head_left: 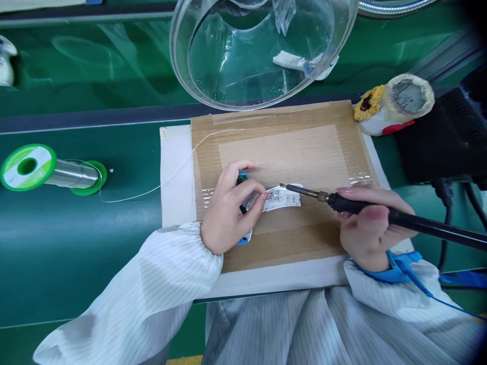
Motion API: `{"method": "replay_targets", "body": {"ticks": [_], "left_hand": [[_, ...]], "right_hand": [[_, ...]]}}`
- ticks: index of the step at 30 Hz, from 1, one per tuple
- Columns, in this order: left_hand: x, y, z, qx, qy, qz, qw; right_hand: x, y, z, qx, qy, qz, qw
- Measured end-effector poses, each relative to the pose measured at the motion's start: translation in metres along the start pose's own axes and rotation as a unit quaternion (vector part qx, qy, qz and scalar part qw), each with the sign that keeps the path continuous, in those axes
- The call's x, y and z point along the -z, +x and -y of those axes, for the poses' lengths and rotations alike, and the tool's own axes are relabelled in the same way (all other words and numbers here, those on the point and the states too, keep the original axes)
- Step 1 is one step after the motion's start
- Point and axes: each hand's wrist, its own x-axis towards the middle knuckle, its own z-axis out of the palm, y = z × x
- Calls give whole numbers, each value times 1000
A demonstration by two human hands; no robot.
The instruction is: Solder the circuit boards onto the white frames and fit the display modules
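At three o'clock, the right hand [375, 223] is gripping a soldering iron [355, 205]; at nine, the left [236, 208] is pinching something indistinct [269, 196], ideally steadily.

Black-handled soldering iron [344, 204], green-ended spool [70, 173], striped sleeves [167, 274]

Room to pass over cardboard's [281, 159] far half. Clear round plastic piece [182, 71] blocks far edge. Left: solder wire [224, 131] arcs across. Right: soldering iron [344, 204] bars way; round pot [409, 99] at far-right corner.
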Motion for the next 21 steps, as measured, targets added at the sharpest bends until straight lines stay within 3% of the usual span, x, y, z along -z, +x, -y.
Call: {"method": "replay_targets", "body": {"ticks": [3, 8, 12, 17, 19, 21], "left_hand": [[0, 0, 0, 0, -1, -1, 1000], [-1, -1, 0, 7, -1, -3, 1000], [-1, -2, 0, 8, -1, -5, 1000], [-3, -1, 0, 8, -5, -7, 1000], [-3, -1, 0, 11, -4, -4, 1000], [-3, 0, 0, 13, -4, -5, 1000]], "right_hand": [[-3, 2, 0, 44, 41, -51, 997], [-6, 3, 0, -1, 54, 9, 999], [-4, 3, -2, 24, 63, 8, 998], [0, 4, 1, -6, 41, -55, 998], [0, 6, 2, -43, 19, -19, 999], [-2, 10, 1, -40, -9, 81, 996]]}}
